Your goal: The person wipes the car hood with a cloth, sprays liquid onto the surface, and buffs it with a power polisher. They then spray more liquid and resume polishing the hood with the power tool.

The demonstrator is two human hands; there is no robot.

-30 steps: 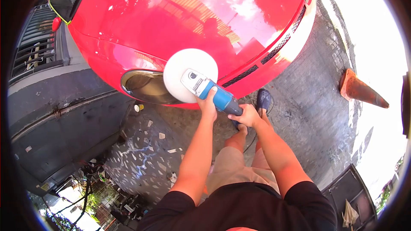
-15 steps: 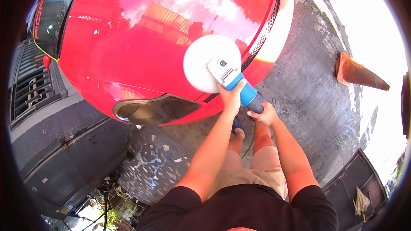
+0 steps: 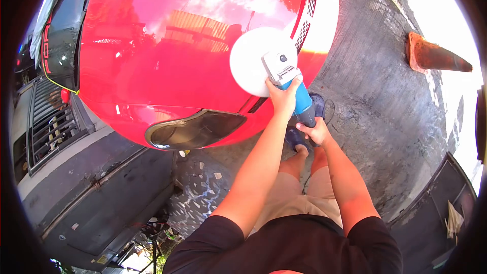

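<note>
A blue and white polisher (image 3: 303,102) with a wide white round pad (image 3: 249,63) is held in both my hands. The pad lies over the front edge of a glossy red car hood (image 3: 172,76), near the grille. My left hand (image 3: 283,96) wraps round the tool's body just behind its white head. Farther back, my right hand (image 3: 315,131) grips the dark rear end of the handle. The car's headlight (image 3: 198,130) sits to the left of my left forearm.
Dark shoes (image 3: 294,137) are on my feet on the concrete, with a thin cord (image 3: 331,111) beside them. An orange traffic cone (image 3: 436,56) lies on its side at right. A dark metal gate (image 3: 101,213) stands at lower left, a dark panel (image 3: 431,198) at lower right.
The polisher has moved a little away from me over the hood and to the right, both hands staying on it. The whole view has shifted slightly, and more of my shoes shows.
</note>
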